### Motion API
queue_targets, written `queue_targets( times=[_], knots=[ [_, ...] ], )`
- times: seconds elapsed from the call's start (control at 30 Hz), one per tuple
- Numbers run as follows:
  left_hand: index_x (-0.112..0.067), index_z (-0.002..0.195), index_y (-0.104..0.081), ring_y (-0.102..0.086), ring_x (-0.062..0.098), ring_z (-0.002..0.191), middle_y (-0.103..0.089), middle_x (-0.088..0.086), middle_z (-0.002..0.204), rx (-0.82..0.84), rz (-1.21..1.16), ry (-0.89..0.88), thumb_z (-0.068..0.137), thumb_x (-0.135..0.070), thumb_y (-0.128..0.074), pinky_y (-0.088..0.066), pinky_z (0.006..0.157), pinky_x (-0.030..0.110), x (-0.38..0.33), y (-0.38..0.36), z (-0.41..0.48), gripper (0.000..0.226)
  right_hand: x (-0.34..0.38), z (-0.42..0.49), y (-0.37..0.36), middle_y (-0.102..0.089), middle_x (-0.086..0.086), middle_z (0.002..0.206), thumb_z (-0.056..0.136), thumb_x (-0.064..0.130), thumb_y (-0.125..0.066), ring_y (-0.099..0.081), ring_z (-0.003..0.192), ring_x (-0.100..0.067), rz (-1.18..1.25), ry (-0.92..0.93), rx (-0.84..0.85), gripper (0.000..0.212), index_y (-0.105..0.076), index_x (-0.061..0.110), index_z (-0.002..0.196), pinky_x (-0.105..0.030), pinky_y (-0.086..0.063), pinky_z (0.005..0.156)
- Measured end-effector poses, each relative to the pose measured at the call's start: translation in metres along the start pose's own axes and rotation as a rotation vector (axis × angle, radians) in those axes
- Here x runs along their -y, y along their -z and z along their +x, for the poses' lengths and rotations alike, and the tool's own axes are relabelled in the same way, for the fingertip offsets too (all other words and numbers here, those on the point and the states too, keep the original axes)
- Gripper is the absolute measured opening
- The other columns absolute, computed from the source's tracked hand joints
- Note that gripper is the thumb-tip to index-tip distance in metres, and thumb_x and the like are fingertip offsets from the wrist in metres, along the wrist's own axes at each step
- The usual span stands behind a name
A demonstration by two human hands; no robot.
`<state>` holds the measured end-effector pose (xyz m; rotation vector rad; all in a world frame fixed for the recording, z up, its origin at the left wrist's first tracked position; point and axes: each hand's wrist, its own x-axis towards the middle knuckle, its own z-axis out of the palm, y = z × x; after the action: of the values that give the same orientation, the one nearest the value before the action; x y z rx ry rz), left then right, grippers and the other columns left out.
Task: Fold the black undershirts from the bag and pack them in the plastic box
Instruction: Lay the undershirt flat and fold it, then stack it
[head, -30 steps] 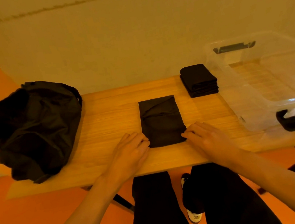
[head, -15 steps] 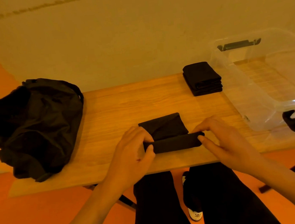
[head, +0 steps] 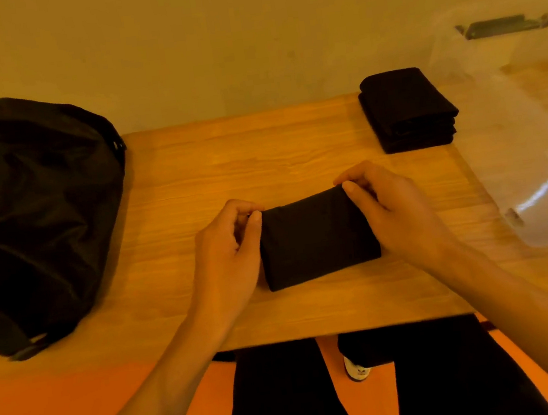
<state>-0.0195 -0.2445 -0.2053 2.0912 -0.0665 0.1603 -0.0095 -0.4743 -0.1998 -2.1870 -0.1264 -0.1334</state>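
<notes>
A black undershirt (head: 318, 240), folded into a small rectangle, lies on the wooden table (head: 212, 166) near its front edge. My left hand (head: 228, 257) pinches its far left corner between thumb and fingers. My right hand (head: 394, 213) pinches its far right corner. A stack of folded black undershirts (head: 407, 108) sits at the back right of the table. The clear plastic box (head: 525, 128) with a dark handle stands at the right, beside that stack. The black bag (head: 31, 209) slumps at the table's left end.
A pale wall runs right behind the table's far edge. The floor is orange. My legs in dark trousers and a white shoe (head: 356, 371) show below the table's front edge. Bare wood lies between the bag and the undershirt.
Both hands have carried the undershirt's near edge over to its far edge, folding the long strip in half into a compact rectangle. My view has shifted closer and to the left.
</notes>
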Motion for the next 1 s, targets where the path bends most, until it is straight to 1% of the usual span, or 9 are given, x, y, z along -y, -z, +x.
queue_targets(
  times=[0.1,0.17,0.3,0.4,0.47,0.53,0.63,0.87,1.0],
  knots=[
    [-0.024,0.099,-0.065,-0.061,0.003,0.079,-0.064,-0.013,0.081,0.009,0.124,0.007,0.103,-0.026,-0.055,-0.046,0.062,0.02,0.007,-0.005,0.004,0.011,-0.005,0.005,-0.005,-0.065,0.009,0.1,0.103,0.024,-0.053,-0.06,0.094,0.001,-0.128,0.014,-0.014,0.017,-0.067,0.019,0.112,-0.007,-0.044,0.076],
    [-0.026,0.1,-0.062,-0.06,0.002,0.082,-0.062,-0.014,0.081,0.013,0.186,-0.005,0.103,-0.028,-0.055,-0.048,0.064,0.023,0.008,-0.007,0.004,0.008,-0.007,0.005,-0.006,-0.064,0.007,0.099,0.103,0.025,-0.053,-0.059,0.09,0.0,-0.183,0.012,-0.006,0.018,-0.067,0.017,0.111,-0.006,-0.044,0.075],
    [-0.026,0.103,-0.06,-0.058,-0.003,0.086,-0.06,-0.016,0.084,0.009,0.208,-0.03,0.103,-0.03,-0.054,-0.049,0.067,0.017,0.006,-0.01,0.005,0.007,-0.011,0.002,-0.004,-0.062,0.007,0.095,0.104,0.024,-0.051,-0.059,0.086,-0.003,-0.19,-0.043,-0.014,0.015,-0.065,0.018,0.107,-0.011,-0.045,0.069],
    [-0.025,0.105,-0.061,-0.058,-0.004,0.089,-0.06,-0.017,0.085,0.009,0.222,-0.024,0.102,-0.033,-0.053,-0.049,0.068,0.014,0.006,-0.011,0.006,0.011,-0.01,0.002,-0.002,-0.062,0.007,0.096,0.103,0.024,-0.052,-0.059,0.088,-0.005,-0.177,-0.064,-0.002,0.015,-0.064,0.017,0.107,-0.014,-0.049,0.072],
    [-0.026,0.104,-0.062,-0.058,-0.005,0.089,-0.061,-0.017,0.085,0.023,0.209,-0.008,0.101,-0.037,-0.054,-0.048,0.066,0.013,0.005,-0.01,0.008,0.013,-0.008,0.003,-0.001,-0.062,0.007,0.098,0.103,0.024,-0.052,-0.06,0.09,-0.006,-0.152,-0.074,0.013,0.015,-0.064,0.018,0.108,-0.016,-0.05,0.074],
    [-0.027,0.098,-0.064,-0.06,-0.003,0.081,-0.063,-0.014,0.081,0.041,0.148,0.024,0.097,-0.038,-0.061,-0.047,0.063,0.013,0.003,-0.009,0.01,0.012,-0.005,0.003,0.002,-0.062,0.009,0.101,0.102,0.029,-0.053,-0.061,0.09,-0.007,-0.131,-0.08,0.024,0.016,-0.063,0.021,0.111,-0.018,-0.052,0.074],
    [-0.027,0.093,-0.068,-0.056,0.001,0.066,-0.064,-0.01,0.077,0.014,0.033,0.057,0.089,-0.032,-0.075,-0.043,0.058,0.015,0.003,-0.008,0.015,0.009,-0.002,0.002,0.002,-0.057,0.016,0.099,0.095,0.038,-0.062,-0.059,0.085,-0.002,-0.157,-0.047,0.022,0.015,-0.061,0.032,0.109,-0.011,-0.049,0.07],
    [-0.029,0.089,-0.068,-0.051,-0.001,0.062,-0.064,-0.003,0.077,-0.01,-0.016,0.055,0.088,-0.028,-0.077,-0.041,0.057,0.013,0.003,-0.013,0.022,0.009,-0.005,0.003,-0.002,-0.056,0.017,0.101,0.094,0.031,-0.065,-0.057,0.086,0.0,-0.047,-0.086,-0.019,0.008,-0.06,0.033,0.101,-0.007,-0.046,0.07],
    [-0.026,0.09,-0.069,-0.053,-0.002,0.062,-0.061,-0.01,0.072,-0.029,0.029,0.065,0.087,-0.031,-0.078,-0.041,0.055,0.012,0.008,-0.012,0.021,0.01,-0.006,0.002,-0.005,-0.061,0.014,0.097,0.095,0.032,-0.063,-0.06,0.087,-0.003,0.008,-0.106,-0.014,0.008,-0.061,0.031,0.103,-0.019,-0.053,0.067]
  ],
)
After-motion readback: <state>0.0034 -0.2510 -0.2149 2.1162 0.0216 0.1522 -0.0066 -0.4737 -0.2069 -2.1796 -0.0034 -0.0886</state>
